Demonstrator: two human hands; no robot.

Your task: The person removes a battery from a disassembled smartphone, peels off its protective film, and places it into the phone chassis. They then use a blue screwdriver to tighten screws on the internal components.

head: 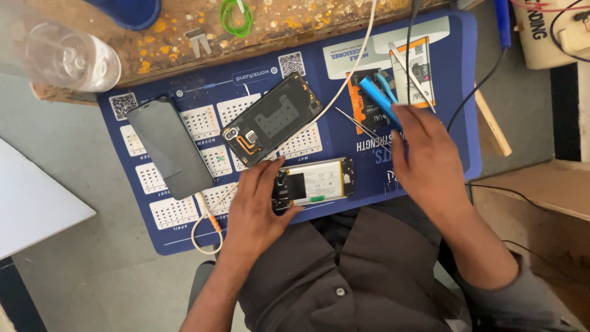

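A: Left hand [258, 203] lies flat with fingers spread, pressing the opened phone [314, 183] onto the blue mat [344, 141] at the tabletop's near edge.

B: Right hand [424, 157], grip closed on a blue tool [379, 98] (motion-blurred), sits above the battery packs [413, 71]. Back cover [273, 118] lies beside the screen [170, 147].

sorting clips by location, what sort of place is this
Probably a phone repair bench. An opened phone body with its battery exposed lies under the left hand on a blue printed work mat, beside a detached black back cover, while the right hand holds a blue-handled tool.
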